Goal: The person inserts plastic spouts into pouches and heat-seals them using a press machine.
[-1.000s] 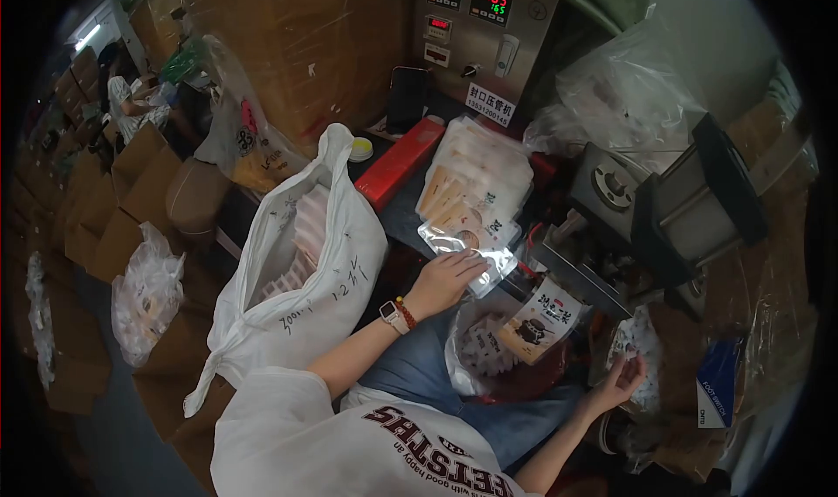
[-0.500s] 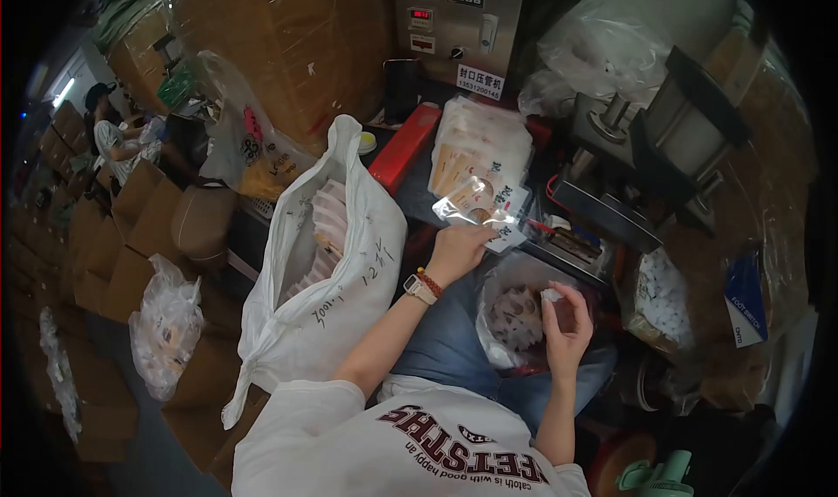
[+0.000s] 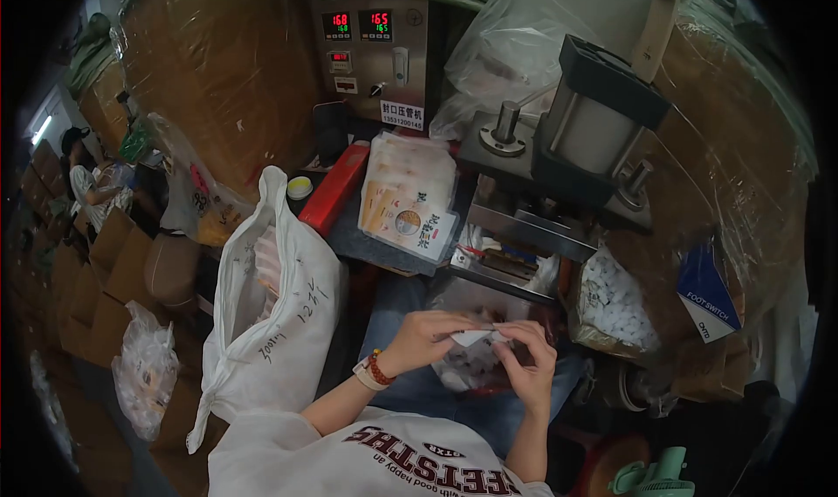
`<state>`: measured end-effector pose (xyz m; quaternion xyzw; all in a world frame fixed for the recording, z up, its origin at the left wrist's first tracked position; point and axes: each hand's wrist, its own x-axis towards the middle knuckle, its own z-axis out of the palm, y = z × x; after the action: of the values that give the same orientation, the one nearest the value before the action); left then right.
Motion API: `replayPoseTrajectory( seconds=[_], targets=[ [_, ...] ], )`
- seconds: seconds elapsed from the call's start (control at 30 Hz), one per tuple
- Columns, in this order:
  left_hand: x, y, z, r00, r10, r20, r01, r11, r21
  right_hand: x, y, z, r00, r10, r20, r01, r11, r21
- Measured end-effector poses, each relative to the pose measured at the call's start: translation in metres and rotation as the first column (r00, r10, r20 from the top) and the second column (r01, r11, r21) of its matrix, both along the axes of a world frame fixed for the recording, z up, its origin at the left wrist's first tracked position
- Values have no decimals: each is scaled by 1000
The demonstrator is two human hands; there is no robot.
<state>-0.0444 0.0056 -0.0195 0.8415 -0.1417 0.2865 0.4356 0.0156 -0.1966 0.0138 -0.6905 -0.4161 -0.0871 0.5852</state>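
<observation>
Together, the left hand (image 3: 421, 340) and right hand (image 3: 531, 368) pinch a pouch (image 3: 470, 337) at opposite sides, seemingly to steady its edge.

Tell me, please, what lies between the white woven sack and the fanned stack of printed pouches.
A long red bar and a small round yellow-topped tub lie between the sack and the pouches, in the head view.

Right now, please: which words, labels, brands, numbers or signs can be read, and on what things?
"168", "165": red digits, steel panel
"封口压管机 13531200145": white label
"FOOT SWITCH", "CNTD": blue-and-white box
"good happy", "ETSTHS": white shirt
Too small or blurred: pouches, sack handwriting, small displays
</observation>
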Motion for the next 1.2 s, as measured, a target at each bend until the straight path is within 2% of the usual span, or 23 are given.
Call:
replayPoseTrajectory(
  seconds=[0.07,0.1,0.13,0.2,0.23,0.27,0.3,0.33,0.37,0.43,0.47,0.5,0.53,0.57,0.63,0.73,0.77,0.83,0.9,0.97,1.0,1.07,1.2],
  targets=[
    [-4,-12,-1,954,-107,-280,63,985,-163,-1,-7,1,983,-142,-119,124,982,-144],
    [0,-16,-12,975,-110,-192,72,978,-198,-1,-8,0,985,-130,-112,116,985,-126],
    [0,-18,-14,978,-95,-184,61,982,-181,0,-7,-2,981,-180,-77,165,972,-167],
    [-1,-22,-15,904,-165,-394,69,967,-247,3,-9,-2,976,-217,-38,205,959,-197],
    [-1,-25,-18,932,-171,-320,82,958,-275,4,-13,0,965,-259,-37,245,945,-216],
    [-2,-26,-20,932,-163,-323,74,960,-271,7,-20,-3,953,-302,-38,285,928,-239],
    [-3,-26,-23,898,-193,-396,69,949,-307,20,-34,-15,949,-292,-116,271,948,-170],
    [-4,-26,-26,856,-224,-465,58,937,-345,32,-46,-13,913,-381,-144,359,920,-157],
    [-4,-27,-31,856,-217,-469,48,937,-345,46,-59,-11,868,-465,-174,444,884,-149],
    [-5,-30,-41,809,-254,-530,-76,849,-523,90,-81,-18,785,-595,-170,565,802,-195],
    [-5,-32,-39,805,-255,-535,-81,847,-526,115,-88,-31,785,-595,-174,563,801,-203],
    [-4,-33,-36,790,-288,-541,-103,808,-580,141,-91,-50,769,-618,163,628,683,-373],
    [-4,-33,-34,777,-320,-542,-124,766,-631,151,-87,-52,704,-521,483,710,515,-479],
    [-3,-34,-35,777,-322,-540,-125,763,-634,155,-87,-51,704,-518,486,710,514,-481],
    [-2,-33,-39,776,-302,-554,-134,779,-612,154,-77,-36,857,-435,276,485,502,-716],
    [0,-34,-71,804,-275,-527,-171,742,-649,161,-77,-56,818,-477,320,555,512,-656],
    [-3,-31,-65,784,-278,-555,-182,752,-634,156,-75,-48,815,-486,315,554,492,-672],
    [-4,-21,-47,744,-292,-601,-206,756,-622,149,-67,-28,800,-578,163,461,418,-783],
    [-1,-21,-42,721,-345,-601,-282,646,-710,147,-70,-31,795,-561,233,551,507,-663],
    [8,-20,-48,702,-438,-562,-305,528,-792,149,-70,-30,800,-570,187,535,536,-653],
    [12,-17,-58,686,-458,-565,-308,521,-796,148,-71,-31,781,-598,181,545,510,-666],
    [29,-22,-51,705,-420,-572,-339,508,-791,150,-69,-32,768,-631,110,598,645,-475],
    [72,-20,-17,719,-473,-510,-244,515,-822,151,-74,-36,730,-670,137,635,590,-499]
  ],
)
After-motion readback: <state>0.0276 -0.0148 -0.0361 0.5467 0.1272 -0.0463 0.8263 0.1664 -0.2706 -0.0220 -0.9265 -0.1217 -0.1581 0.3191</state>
